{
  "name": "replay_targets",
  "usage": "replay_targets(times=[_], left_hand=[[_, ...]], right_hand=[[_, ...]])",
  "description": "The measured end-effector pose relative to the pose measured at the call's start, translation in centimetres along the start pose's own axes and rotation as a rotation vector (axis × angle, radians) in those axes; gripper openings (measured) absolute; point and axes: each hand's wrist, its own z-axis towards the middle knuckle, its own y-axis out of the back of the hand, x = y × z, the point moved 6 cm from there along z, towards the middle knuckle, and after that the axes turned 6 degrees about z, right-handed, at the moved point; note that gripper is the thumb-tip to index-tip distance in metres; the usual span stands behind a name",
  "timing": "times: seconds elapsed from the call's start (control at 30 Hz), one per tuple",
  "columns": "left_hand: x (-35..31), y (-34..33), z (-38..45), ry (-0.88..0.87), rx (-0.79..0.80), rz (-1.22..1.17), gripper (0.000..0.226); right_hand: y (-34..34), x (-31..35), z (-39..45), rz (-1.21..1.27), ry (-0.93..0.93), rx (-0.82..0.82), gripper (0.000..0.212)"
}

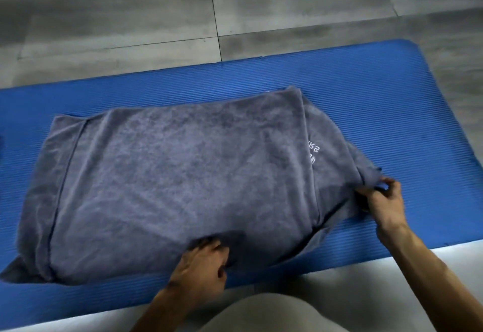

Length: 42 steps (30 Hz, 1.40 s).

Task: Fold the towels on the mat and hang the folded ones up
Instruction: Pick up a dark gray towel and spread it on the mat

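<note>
A large grey towel (170, 175) lies spread across the blue ribbed mat (379, 101), doubled over with a lower layer showing along its right side, where white embroidered lettering sits. My left hand (201, 263) grips the towel's near edge at the middle, fingers curled into the cloth. My right hand (381, 201) pinches the towel's right near corner, which is bunched and slightly lifted off the mat.
Grey tiled floor (156, 12) lies beyond the mat. A pale strip of floor and my knee (274, 316) in light cloth are at the near edge. Bare mat shows to the right and behind the towel.
</note>
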Motion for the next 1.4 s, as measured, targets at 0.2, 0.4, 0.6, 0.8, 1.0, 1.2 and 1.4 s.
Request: replay_targets(times=[0.2,0.4,0.6,0.8,1.0,1.2,1.4], left_hand=[[0.2,1.9,1.6,-0.01,-0.175,0.007,0.016],[1.2,3.2,4.0,0.062,-0.284,0.05,0.063],[1.6,3.7,5.3,0.142,-0.251,-0.006,0.074],[0.8,3.0,7.9,0.127,0.147,-0.058,0.106],[0.7,3.4,7.8,0.114,0.224,0.021,0.113],[0.3,3.3,7.7,0.095,0.178,0.128,0.118],[0.3,3.3,7.6,0.096,0.163,0.14,0.115]], right_hand=[[-2.5,4.6,4.9,0.22,-0.005,-0.057,0.042],[-2.4,8.3,6.7,0.026,0.271,-0.087,0.03],[5.3,5.4,5.3,-0.352,0.35,-0.345,0.009],[-1.5,6.0,3.6,-1.009,0.517,0.018,0.052],[-13.4,11.2,8.0,-0.867,0.607,0.197,0.036],[-18.7,12.7,12.3,-0.985,0.596,0.305,0.023],[-19.7,12.6,10.9,-0.913,0.657,0.449,0.018]])
